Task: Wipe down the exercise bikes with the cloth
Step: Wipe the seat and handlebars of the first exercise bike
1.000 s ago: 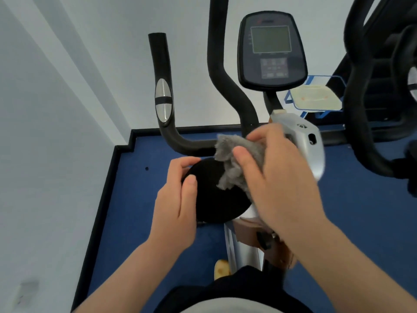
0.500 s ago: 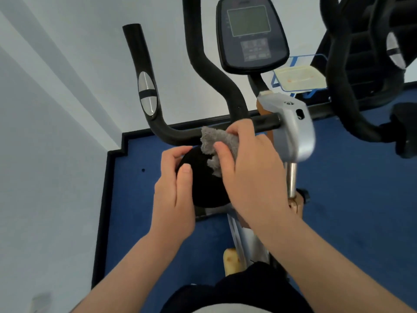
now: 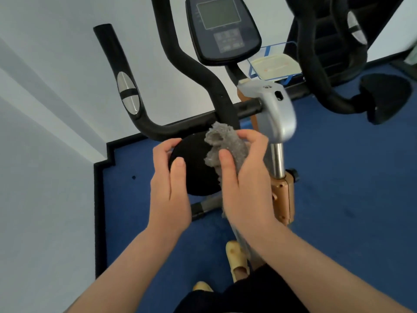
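Both forearms reach forward from the bottom of the view, bare and close together. The left hand (image 3: 170, 184) cups a rim, thumb laid flat on top, fingers (image 3: 165, 146) curled over the far edge. The right hand (image 3: 246, 179) sits just beside it, thumb and curled fingers bunching a wad between them, wrist angled inward.

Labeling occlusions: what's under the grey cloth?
The black round pad lies under the grey cloth, which the right hand grips. The left hand holds the pad's edge. The pad's right part is covered by cloth and hand.
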A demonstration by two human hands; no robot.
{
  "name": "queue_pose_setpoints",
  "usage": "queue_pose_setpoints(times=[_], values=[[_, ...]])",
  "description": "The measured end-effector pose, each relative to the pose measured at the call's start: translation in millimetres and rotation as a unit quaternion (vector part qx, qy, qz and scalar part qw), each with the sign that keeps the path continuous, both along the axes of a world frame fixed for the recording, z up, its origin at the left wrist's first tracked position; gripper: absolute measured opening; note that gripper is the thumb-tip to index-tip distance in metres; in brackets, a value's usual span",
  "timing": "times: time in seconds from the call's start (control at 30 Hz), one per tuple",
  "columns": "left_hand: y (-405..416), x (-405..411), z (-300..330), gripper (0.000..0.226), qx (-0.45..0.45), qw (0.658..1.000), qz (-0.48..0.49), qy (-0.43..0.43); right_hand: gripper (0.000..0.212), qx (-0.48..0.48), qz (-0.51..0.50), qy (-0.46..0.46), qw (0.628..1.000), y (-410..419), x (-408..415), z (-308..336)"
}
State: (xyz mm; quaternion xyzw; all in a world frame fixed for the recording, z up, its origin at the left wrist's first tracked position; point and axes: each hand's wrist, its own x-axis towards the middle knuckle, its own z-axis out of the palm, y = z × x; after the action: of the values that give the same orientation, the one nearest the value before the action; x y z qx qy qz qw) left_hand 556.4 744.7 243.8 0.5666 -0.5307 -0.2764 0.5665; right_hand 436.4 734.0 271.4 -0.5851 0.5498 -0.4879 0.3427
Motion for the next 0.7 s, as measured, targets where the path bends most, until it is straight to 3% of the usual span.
queue_pose_setpoints(times=[0.1, 0.27, 0.33, 0.43, 0.5, 0.6, 0.63, 0.7], values=[[-2, 0, -1, 0.027, 0.000, 1.000, 0.003, 0.004, 0.029, -0.014, 0.007, 0.053, 0.999, -20, 4, 11], [-1, -1, -1, 0.028, 0.001, 1.000, 0.012, 0.002, 0.028, 0.039, 0.064, 0.027, 0.997, 1, -9, 12], [-1, 1, -2, 0.030, 0.017, 1.000, 0.011, -0.002, 0.024, 0.020, 0.097, 0.168, 0.981, -21, -12, 21], [0, 3, -1, 0.032, 0.033, 0.999, 0.021, -0.020, 0.027, -0.012, 0.145, 0.368, 0.919, -53, 1, 38], [2, 2, 0, 0.033, 0.042, 0.998, 0.030, -0.035, 0.027, -0.019, 0.165, 0.405, 0.899, -55, -1, 39], [5, 2, 3, 0.034, 0.057, 0.997, 0.041, -0.041, 0.030, -0.012, 0.201, 0.377, 0.904, -50, -18, 41], [5, 2, 4, 0.035, 0.061, 0.996, 0.043, -0.047, 0.031, -0.018, 0.206, 0.401, 0.892, -55, -16, 44], [5, 0, 5, 0.036, 0.067, 0.995, 0.049, -0.054, 0.030, -0.083, 0.217, 0.503, 0.833, -70, -1, 45]])
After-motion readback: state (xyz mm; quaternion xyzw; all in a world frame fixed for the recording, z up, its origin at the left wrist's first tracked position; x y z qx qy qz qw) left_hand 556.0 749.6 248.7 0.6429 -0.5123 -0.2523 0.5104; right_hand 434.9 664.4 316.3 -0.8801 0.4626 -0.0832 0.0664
